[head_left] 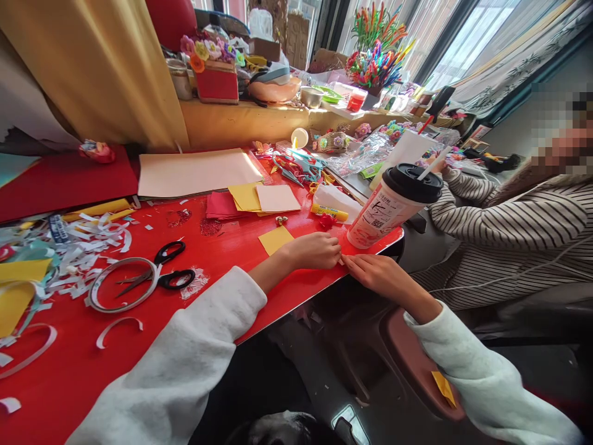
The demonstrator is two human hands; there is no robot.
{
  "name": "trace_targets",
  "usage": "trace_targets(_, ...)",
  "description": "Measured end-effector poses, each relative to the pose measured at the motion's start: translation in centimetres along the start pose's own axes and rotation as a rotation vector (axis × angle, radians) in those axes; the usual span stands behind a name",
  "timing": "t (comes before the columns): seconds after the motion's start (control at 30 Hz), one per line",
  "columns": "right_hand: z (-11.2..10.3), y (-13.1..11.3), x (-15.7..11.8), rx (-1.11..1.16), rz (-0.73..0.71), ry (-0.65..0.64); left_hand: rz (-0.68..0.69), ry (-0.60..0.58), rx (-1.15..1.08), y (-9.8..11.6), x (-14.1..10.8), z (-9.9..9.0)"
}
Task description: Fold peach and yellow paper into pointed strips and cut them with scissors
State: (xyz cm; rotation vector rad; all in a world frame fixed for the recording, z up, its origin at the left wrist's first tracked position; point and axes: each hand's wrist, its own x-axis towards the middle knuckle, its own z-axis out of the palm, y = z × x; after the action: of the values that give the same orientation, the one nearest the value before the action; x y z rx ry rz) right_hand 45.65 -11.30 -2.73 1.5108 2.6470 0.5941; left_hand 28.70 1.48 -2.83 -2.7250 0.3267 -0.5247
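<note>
My left hand (315, 250) is at the table's right front edge, its fingers curled in. Fingertip to fingertip with it, my right hand (377, 275) is pinched just off the edge. Something small and pale shows between them, too small to name. A yellow paper square (275, 239) lies by my left wrist. Just beyond my left hand are a small red folded piece (327, 220), a yellow glue stick (330, 212) and a tiny metallic item (281, 220). Close behind my right hand stands a lidded paper cup (377, 213) with a straw.
Scissors (176, 279) rest across a tape roll (95, 296) on the red table, beside white paper scraps (88, 259). Red, yellow and pale paper sheets (278, 199) lie stacked behind. On the right sits a person in a striped top (519, 222).
</note>
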Motion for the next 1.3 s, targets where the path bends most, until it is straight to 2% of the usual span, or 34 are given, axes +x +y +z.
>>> trace_targets(0.23,-0.3,0.1,0.1,0.022,-0.022,0.006,0.067,0.038,0.030,0.3,-0.4,0.4)
trace_targets(0.57,-0.9,0.2,0.4,0.029,-0.034,-0.016,0.050,-0.066,0.020,0.4,-0.5,0.3)
trace_targets(0.7,-0.9,0.3,0.3,-0.039,-0.049,-0.043,0.029,-0.107,-0.011,0.4,-0.6,0.2)
trace_targets(1.3,-1.2,1.3,0.6,-0.123,-0.163,-0.037,0.049,0.071,0.134,0.4,-1.0,1.4)
